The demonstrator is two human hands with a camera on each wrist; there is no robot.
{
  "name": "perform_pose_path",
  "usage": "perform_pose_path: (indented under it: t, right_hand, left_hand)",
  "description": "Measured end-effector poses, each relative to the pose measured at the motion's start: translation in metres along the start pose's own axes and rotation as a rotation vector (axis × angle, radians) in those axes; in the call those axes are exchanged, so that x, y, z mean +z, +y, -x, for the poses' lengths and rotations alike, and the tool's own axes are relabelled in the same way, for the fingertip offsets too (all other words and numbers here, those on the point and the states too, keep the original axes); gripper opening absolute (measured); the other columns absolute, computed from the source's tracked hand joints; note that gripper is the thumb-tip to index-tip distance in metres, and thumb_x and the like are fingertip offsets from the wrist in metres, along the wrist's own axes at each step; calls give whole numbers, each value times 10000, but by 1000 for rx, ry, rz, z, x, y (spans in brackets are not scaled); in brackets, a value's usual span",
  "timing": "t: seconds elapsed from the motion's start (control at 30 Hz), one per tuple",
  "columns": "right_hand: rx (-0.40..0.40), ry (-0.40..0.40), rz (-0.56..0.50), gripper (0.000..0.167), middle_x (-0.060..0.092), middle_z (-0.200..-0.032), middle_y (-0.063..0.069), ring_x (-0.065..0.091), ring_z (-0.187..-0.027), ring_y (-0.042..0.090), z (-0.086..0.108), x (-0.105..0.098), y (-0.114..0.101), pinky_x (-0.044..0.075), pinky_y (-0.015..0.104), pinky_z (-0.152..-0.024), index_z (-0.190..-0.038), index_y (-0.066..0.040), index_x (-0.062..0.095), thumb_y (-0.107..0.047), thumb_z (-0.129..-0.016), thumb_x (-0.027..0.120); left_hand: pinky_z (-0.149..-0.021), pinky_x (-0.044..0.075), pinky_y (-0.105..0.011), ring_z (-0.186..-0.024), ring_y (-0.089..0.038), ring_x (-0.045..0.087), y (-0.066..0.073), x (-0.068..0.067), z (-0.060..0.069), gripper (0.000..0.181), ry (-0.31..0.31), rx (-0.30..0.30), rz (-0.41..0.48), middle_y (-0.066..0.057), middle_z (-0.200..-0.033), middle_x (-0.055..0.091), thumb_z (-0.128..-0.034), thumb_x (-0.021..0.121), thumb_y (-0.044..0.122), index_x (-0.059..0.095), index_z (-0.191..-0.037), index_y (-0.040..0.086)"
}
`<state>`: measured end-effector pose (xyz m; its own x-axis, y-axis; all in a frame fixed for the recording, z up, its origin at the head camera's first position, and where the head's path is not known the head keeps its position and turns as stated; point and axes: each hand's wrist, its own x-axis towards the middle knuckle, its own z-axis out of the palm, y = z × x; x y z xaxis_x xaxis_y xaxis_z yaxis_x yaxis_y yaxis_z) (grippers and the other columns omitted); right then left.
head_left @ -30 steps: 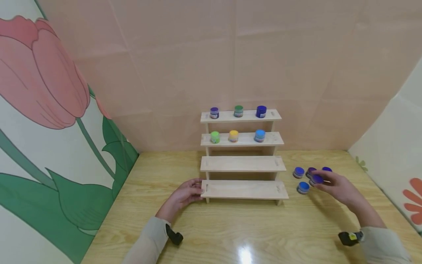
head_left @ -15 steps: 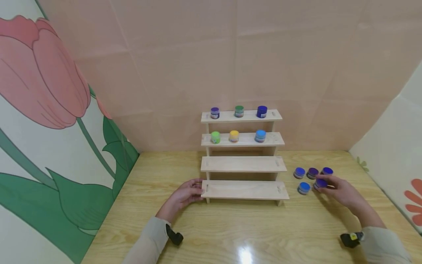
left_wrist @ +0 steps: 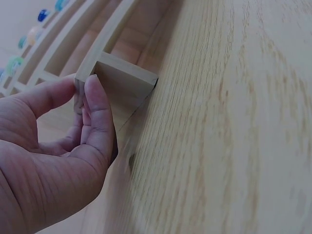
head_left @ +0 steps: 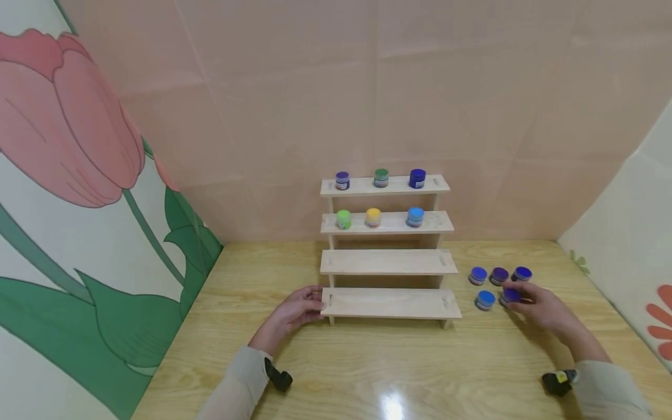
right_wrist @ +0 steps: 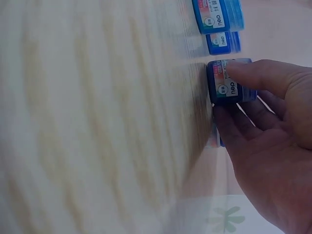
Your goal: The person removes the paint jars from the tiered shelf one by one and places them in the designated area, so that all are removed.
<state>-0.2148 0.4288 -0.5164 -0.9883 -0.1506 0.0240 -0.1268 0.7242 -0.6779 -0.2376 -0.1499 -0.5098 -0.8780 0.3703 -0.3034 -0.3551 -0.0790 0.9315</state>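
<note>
My left hand (head_left: 295, 307) pinches the left end of the lowest step of a four-tier wooden display stand (head_left: 388, 303); in the left wrist view the thumb and fingers (left_wrist: 100, 112) are on that board's corner. Over on the right, my right hand (head_left: 543, 304) holds a dark blue-violet paint jar (head_left: 509, 298) by its sides. In the right wrist view this jar (right_wrist: 224, 90) appears upright on the table, its label partly under the thumb. Close by stand a bright blue jar (head_left: 485, 300), a blue jar (head_left: 478, 275), a purple jar (head_left: 499, 276) and a dark blue jar (head_left: 522, 273).
The top tier bears purple (head_left: 342, 181), green (head_left: 381, 178) and dark blue (head_left: 417, 178) jars. On the tier below are light green (head_left: 343, 219), yellow (head_left: 373, 217) and light blue (head_left: 415, 217) jars. A pink backdrop (head_left: 262, 116) rises behind the wood-grain table (head_left: 341, 367).
My right hand has brought the blue-violet jar slightly right and nearer to me, down beside the bright blue jar. My left hand keeps its grip on the stand.
</note>
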Motion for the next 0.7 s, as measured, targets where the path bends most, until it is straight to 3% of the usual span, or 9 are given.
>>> perform_pose_path:
  t: [0.17, 0.3, 0.33, 0.43, 0.57, 0.63, 0.7]
  right_hand:
    - [-18, -4, 21, 528, 494, -1361, 405, 530, -1203, 567, 0, -3, -4, 430, 86, -773, -1385, 72, 528, -202, -968, 702]
    - [-80, 29, 48, 479, 566, -1311, 361, 644, -1119, 353, -2, -12, -15, 450, 76, -764, -1352, 77, 560, -177, -969, 699]
    - [-93, 37, 52, 469, 577, -1305, 351, 647, -1114, 350, -3, -15, -20, 450, 72, -764, -1351, 75, 562, -174, -975, 691]
    - [-112, 63, 66, 470, 596, -1299, 326, 612, -1031, -6, -7, -24, -37, 457, 76, -751, -1360, 55, 563, -208, -988, 676]
    - [-131, 79, 58, 477, 597, -1313, 309, 406, -963, -264, -14, -35, -63, 446, 62, -749, -1381, 24, 553, -253, -1006, 652]
    - [-135, 76, 41, 484, 587, -1332, 304, 456, -985, -226, -18, -38, -77, 446, 60, -756, -1394, 14, 540, -269, -1014, 638]
    - [-130, 60, 27, 503, 565, -1367, 298, 597, -1047, -63, -23, -42, -90, 448, 68, -772, -1421, 5, 514, -291, -1027, 614]
  left_hand:
    - [-730, 585, -268, -875, -181, 650, -2, 0, 0, 608, 1, 1, 1, -105, -1136, 583, -937, 635, -39, 381, -1490, -40]
    - [-727, 585, -270, -876, -176, 649, -3, 0, 0, 593, 3, 3, 1, -100, -1130, 587, -942, 634, -31, 391, -1484, -37]
    - [-727, 585, -271, -876, -176, 649, -3, 0, 0, 592, 2, 4, 0, -100, -1132, 587, -943, 633, -32, 391, -1483, -38]
    - [-726, 585, -273, -877, -177, 647, -2, 0, 0, 595, 2, 4, -1, -103, -1138, 587, -943, 631, -33, 389, -1486, -37]
    - [-731, 585, -274, -880, -182, 647, -1, 0, 0, 605, 0, 2, -1, -109, -1146, 584, -941, 634, -32, 382, -1492, -37]
    - [-731, 584, -273, -879, -182, 646, -1, -1, -1, 607, -4, 6, -4, -111, -1147, 582, -944, 633, -33, 374, -1493, -46]
    - [-726, 584, -270, -873, -179, 645, -1, -1, 0, 611, -6, 8, -1, -109, -1142, 581, -941, 633, -37, 370, -1492, -51]
